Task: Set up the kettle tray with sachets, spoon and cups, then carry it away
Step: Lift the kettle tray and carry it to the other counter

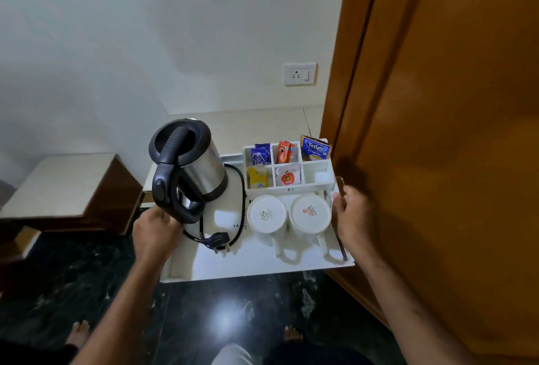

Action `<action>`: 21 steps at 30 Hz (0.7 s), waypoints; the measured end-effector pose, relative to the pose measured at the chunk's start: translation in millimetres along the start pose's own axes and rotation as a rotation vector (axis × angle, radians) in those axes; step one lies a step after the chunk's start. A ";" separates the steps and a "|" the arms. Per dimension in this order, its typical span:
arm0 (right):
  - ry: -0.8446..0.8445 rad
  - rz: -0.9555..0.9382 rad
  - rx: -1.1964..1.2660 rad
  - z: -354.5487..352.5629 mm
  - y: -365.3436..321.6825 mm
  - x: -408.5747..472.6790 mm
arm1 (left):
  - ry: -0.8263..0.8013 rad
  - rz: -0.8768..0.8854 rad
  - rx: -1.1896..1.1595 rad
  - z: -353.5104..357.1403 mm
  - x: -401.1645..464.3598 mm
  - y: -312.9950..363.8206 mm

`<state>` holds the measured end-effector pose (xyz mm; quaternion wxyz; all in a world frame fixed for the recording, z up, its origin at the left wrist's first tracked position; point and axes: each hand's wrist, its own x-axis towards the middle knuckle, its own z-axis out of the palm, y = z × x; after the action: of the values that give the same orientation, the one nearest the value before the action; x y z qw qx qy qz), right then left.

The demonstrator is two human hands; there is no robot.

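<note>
— Where's the tray (262, 265) now?

— Off the counter (248, 122), I'd say, held over the dark floor (233, 321) in front of the person, close to the wooden door (437, 131). Left hand (154, 233) is wrapped round the tray's left edge, right under the kettle (189, 166). Right hand (354, 215) is closed on the right-side handle.

— Both gripping firm?

— Both closed on the tray, yes. The left fingers are hidden under the rim, so I can't tell how deep that hold goes.

— Everything loaded?

— Sachets (287, 160) stand in the divided box at the back, two cups (288, 214) sit upside down in front, and something like a spoon (326, 196) lies beside the right cup, though it's half hidden.

— How will it carry?

— Lopsided, I reckon. The steel kettle is the heavy piece and it's tall, so the left side will pull down. The cups are ceramic, they'd slide and chip on that smooth white surface if it tips. The cord (233, 218) is loose too. Best kept level, hands at the two short ends as they are.
</note>
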<state>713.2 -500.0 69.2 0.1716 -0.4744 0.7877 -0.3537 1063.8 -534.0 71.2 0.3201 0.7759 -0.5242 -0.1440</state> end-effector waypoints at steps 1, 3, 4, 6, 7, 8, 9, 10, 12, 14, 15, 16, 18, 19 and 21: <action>-0.001 -0.004 -0.017 11.6 -8.7 8.7 | 0.000 0.001 -0.001 1.1 15.6 -4.4; 0.006 0.000 -0.036 38.9 -26.1 27.0 | -0.008 0.006 -0.014 4.9 51.9 -13.3; 0.012 -0.005 -0.047 51.7 -32.3 34.3 | -0.019 0.005 -0.018 7.7 67.5 -17.1; 0.028 -0.004 -0.051 81.1 -47.5 51.4 | -0.043 -0.014 -0.006 16.4 106.7 -25.7; 0.026 0.006 -0.048 94.9 -54.5 60.6 | -0.051 -0.026 0.007 21.3 126.8 -28.9; 0.017 0.018 -0.044 106.2 -59.5 68.3 | -0.060 -0.034 0.014 26.4 143.3 -31.1; 0.009 0.021 -0.049 117.0 -63.2 76.2 | -0.071 -0.047 0.009 32.1 157.6 -33.7; 0.014 0.022 -0.048 134.3 -70.9 89.1 | -0.085 -0.050 0.004 38.0 180.7 -36.2; 0.011 0.044 -0.052 155.8 -76.4 106.6 | -0.109 -0.049 0.006 51.0 208.0 -37.9; 0.008 0.067 -0.051 179.3 -79.7 125.4 | -0.134 -0.052 -0.004 65.6 234.8 -42.8; 0.010 0.076 -0.054 192.9 -81.5 138.2 | -0.151 -0.047 0.000 75.3 251.4 -45.6; 0.006 0.081 -0.060 200.3 -81.2 145.3 | -0.161 -0.039 0.001 82.1 259.3 -47.0; -0.015 0.090 -0.092 219.9 -79.7 163.0 | -0.186 -0.027 -0.004 99.3 280.7 -50.7; -0.022 0.100 -0.103 228.8 -77.4 170.5 | -0.204 -0.029 -0.006 107.6 288.6 -53.2; -0.031 0.113 -0.112 246.1 -71.4 185.6 | -0.234 -0.047 -0.004 126.6 303.4 -56.9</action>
<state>816.0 -779.7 -37.3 0.1768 -0.4434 0.8291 -0.2912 1158.1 -838.5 -27.0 0.2548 0.7651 -0.5395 -0.2421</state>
